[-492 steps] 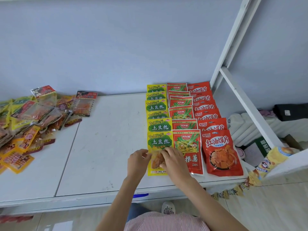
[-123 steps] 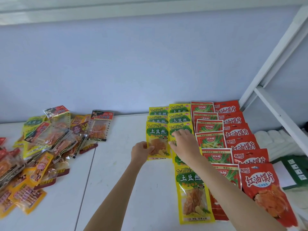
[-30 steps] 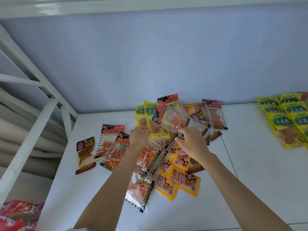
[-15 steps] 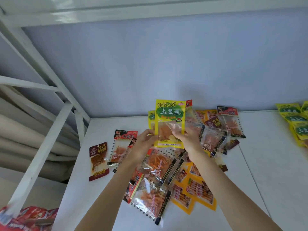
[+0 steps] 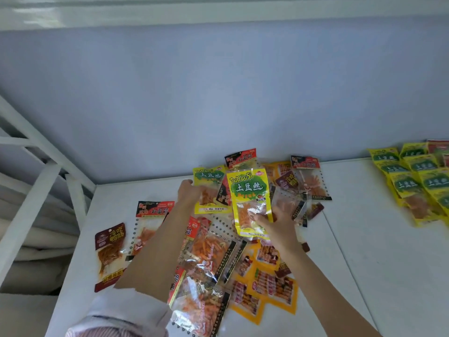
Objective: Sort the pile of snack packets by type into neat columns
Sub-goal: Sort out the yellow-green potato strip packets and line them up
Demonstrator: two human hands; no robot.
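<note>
Yellow plastic potato-shred packet pinched by right hand fingers; left hand grips second yellow packet. Carry flat to yellow column, 3 o'clock.

I read "TuDouSi" and "土豆丝" on the yellow packet. The red-topped packet says "小面筋". The brown packet says "冷吃鸭肠".

Bright, even daylight; soft, diffuse, no hard shadows. Source not visible. Pale glare streaks on glossy white beam along top. Specular glints on clear snack packets in pile. White table near overexposed, little surface detail. Wide-angle distortion: table edges and white frame at left bow and splay. Overall slightly soft; far-right yellow packets blurred, small print illegible.
</note>
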